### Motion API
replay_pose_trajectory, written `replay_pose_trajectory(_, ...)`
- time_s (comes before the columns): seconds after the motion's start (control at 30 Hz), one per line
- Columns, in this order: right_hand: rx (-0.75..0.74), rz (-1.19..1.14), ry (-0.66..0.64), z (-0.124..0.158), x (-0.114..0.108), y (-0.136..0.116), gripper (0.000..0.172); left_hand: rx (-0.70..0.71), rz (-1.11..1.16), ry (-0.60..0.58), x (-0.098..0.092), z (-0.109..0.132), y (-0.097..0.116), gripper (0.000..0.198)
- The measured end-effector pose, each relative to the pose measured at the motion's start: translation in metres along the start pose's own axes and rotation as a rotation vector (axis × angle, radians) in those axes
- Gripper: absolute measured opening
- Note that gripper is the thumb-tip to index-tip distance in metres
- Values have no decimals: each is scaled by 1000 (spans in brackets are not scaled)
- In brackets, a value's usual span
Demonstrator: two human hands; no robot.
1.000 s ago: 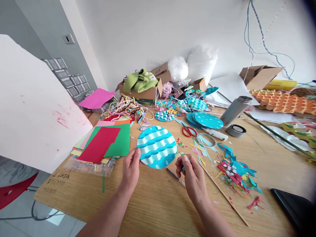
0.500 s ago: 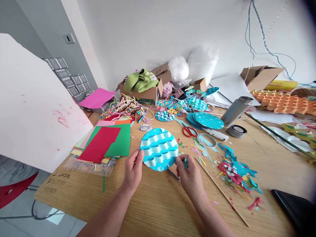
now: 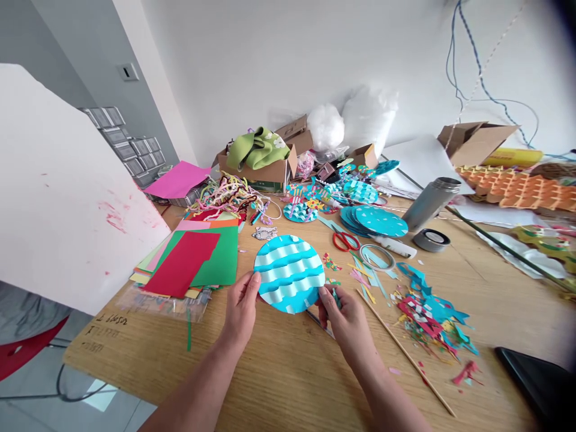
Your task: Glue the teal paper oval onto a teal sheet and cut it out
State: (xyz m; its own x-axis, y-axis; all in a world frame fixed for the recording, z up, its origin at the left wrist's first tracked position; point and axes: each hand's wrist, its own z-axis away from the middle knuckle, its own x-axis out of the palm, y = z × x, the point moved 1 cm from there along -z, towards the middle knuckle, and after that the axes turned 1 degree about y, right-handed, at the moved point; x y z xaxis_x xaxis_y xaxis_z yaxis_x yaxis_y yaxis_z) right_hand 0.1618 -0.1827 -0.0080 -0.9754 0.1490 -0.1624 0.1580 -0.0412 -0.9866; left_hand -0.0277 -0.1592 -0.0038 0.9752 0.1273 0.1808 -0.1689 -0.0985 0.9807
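Observation:
A round blue paper disc (image 3: 288,289) with rows of pale wavy paper strips is held up above the wooden table. My left hand (image 3: 243,300) pinches its left edge, thumb on the front. At the lower right edge, my right hand (image 3: 344,312) grips the disc between thumb and fingers; a small bluish scrap (image 3: 335,296) shows at its curled fingers. Partly hidden below the disc lies a thin dark stick or pen (image 3: 320,323). Just behind the disc rests a small grey fish-like cutout (image 3: 264,233).
Coloured paper sheets (image 3: 193,264) lie left. Red-handled scissors (image 3: 345,241), a tape roll (image 3: 377,256), stacked blue discs (image 3: 380,221) and a grey flask (image 3: 432,203) stand behind to the right. A wooden stick (image 3: 405,351) and paper scraps (image 3: 432,318) spread at right; a white board (image 3: 67,192) rises far left.
The disc has shifted and tilted very slightly in both hands. My right fingers have closed in a little more at its edge. The rest looks the same.

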Motion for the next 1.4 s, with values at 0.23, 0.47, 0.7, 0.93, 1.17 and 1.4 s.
replay_pose_trajectory(0.23,71,-96,-46,3,0,-4,47,-91,162,-7,2,-1,1,29)
replay_pose_trajectory(0.47,77,-140,42,3,3,2,50,-197,300,-166,10,1,8,50)
replay_pose_trajectory(0.7,78,-208,73,4,2,-5,49,-321,93,-543,18,15,8,38)
replay_pose_trajectory(0.93,87,-182,39,6,3,-6,49,-313,60,-415,16,11,7,31)
replay_pose_trajectory(1.17,112,-46,3,7,8,-2,51,-283,133,-394,15,12,8,35)
replay_pose_trajectory(1.4,90,15,-100,16,19,1,48,-213,-37,-351,24,17,1,26)
